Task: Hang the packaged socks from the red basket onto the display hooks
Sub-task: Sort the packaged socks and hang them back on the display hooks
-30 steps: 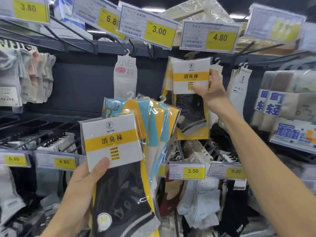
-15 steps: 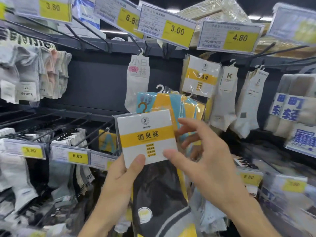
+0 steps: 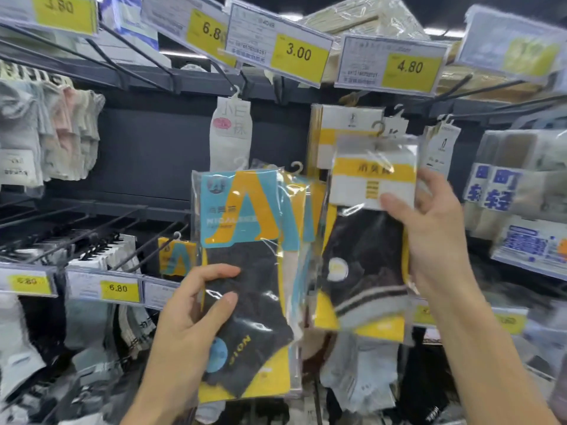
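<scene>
Far left on my feed, grey and pink socks [image 3: 46,133] hang from the upper rail, and a yellow 6.80 tag [image 3: 119,291] sits on the row of pegs below them. Next across, my left hand [image 3: 190,320] grips a bundle of sock packs [image 3: 245,271] by its lower left edge, with two digits pressed on the front of the dark sock. The front pack's card is blue and orange. Above the bundle a single white sock [image 3: 230,133] hangs under the 3.00 tag [image 3: 299,53].

Right of centre, my right hand [image 3: 435,240] pinches one white-and-yellow pack [image 3: 371,240], thumb on the front of the card and fingers behind. I hold it upright below the 4.80 tag [image 3: 409,67], just in front of the matching hung packs [image 3: 331,127]. I cannot tell whether its hanger is on the peg. Far right are beige packs with blue lettering [image 3: 506,191].
</scene>
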Tool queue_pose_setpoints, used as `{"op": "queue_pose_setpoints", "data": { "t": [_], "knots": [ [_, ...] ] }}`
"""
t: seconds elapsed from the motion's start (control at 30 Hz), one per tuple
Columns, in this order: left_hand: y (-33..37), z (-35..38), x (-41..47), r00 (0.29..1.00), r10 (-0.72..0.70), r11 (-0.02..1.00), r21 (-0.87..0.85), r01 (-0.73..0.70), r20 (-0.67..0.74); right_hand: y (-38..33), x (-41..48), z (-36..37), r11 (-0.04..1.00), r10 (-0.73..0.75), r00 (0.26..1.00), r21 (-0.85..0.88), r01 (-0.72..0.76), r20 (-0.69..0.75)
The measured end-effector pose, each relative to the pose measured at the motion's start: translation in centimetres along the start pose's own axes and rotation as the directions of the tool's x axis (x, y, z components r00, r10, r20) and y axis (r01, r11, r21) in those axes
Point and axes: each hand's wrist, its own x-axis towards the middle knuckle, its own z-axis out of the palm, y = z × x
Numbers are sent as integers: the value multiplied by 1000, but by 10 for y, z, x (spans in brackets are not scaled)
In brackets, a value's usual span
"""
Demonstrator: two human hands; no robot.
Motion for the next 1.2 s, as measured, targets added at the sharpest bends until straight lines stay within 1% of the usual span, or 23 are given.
{"op": "queue_pose_setpoints", "data": {
  "t": [0.13, 0.27, 0.37, 0.47, 0.5, 0.57, 0.6, 0.63, 0.67, 0.7, 0.73, 0.77, 0.8, 0.87, 0.93, 0.97, 1.0, 1.03, 1.07, 1.1, 1.13, 1.17, 1.2],
  "knots": [
    [-5, -8, -2, 1000, 8, 1000, 17, -8, -18, 6, 44, -5, 997, -71, 996, -45, 69, -48],
    [-9, -9, -7, 1000, 10, 1000, 16, -10, -22, 10, 70, 11, 978, -154, 988, -140, 157, 31],
    [-9, -12, -12, 999, 22, 1000, 21, -21, -43, 19, 77, 21, 969, -134, 985, -192, 153, 106],
    [-8, -17, -16, 998, 20, 1000, 13, -19, -60, 22, 77, 24, 941, -84, 985, -313, 129, 151],
    [-9, -19, -18, 998, 25, 999, 22, -24, -66, 20, 75, 26, 924, -84, 987, -359, 130, 140],
    [-8, -21, -22, 996, 37, 999, 9, -37, -81, 11, 59, 30, 900, -129, 991, -417, 129, 28],
    [-7, -21, -26, 996, 40, 999, -23, -42, -84, 6, 43, 32, 893, -192, 981, -422, 159, -38],
    [-8, -20, -31, 994, 42, 998, -46, -47, -102, 1, 20, 34, 890, -277, 958, -395, 229, -69],
    [-9, -20, -37, 989, 47, 997, -59, -56, -137, -2, -7, 36, 889, -347, 936, -339, 308, -60],
    [-9, -21, -44, 981, 53, 995, -69, -66, -186, -2, -38, 39, 888, -386, 922, -277, 367, -18],
    [-11, -22, -54, 973, 49, 992, -100, -73, -226, -1, -70, 43, 897, -383, 922, -215, 385, 54],
    [-14, -25, -65, 967, 44, 987, -139, -81, -252, 0, -102, 49, 921, -339, 930, -150, 359, 142],
    [-16, -27, -78, 964, 19, 979, -193, -72, -265, 2, -129, 56, 952, -268, 936, -85, 293, 228],
    [-19, -33, -105, 964, -100, 936, -353, 7, -247, 12, -176, 70, 997, -73, 926, 14, 73, 370],
    [-30, -40, -129, 945, -266, 841, -524, 132, -188, 27, -209, 82, 988, 137, 879, -2, -153, 457],
    [-36, -46, -139, 941, -322, 769, -609, 195, -106, 37, -221, 87, 977, 196, 853, -24, -211, 484],
    [-41, -50, -147, 936, -350, 666, -697, 267, 24, 48, -232, 91, 967, 234, 829, -36, -250, 509],
    [-44, -56, -153, 939, -316, 665, -675, 320, 134, 58, -242, 95, 956, 268, 802, -48, -288, 533],
    [-49, -65, -160, 898, -385, 649, -628, 428, 214, 67, -252, 100, 941, 307, 770, -54, -335, 559],
    [-63, -76, -169, 851, -471, 619, -600, 506, 231, 77, -262, 106, 920, 340, 731, -46, -390, 591],
    [-75, -88, -173, 821, -553, 649, -543, 533, 145, 85, -272, 111, 895, 365, 696, -28, -445, 618],
    [-85, -101, -179, 796, -590, 640, -522, 565, 139, 93, -280, 116, 868, 395, 673, -14, -496, 626],
    [-87, -111, -186, 807, -568, 681, -458, 571, 160, 101, -287, 123, 845, 428, 662, -13, -534, 615]
  ]
}}
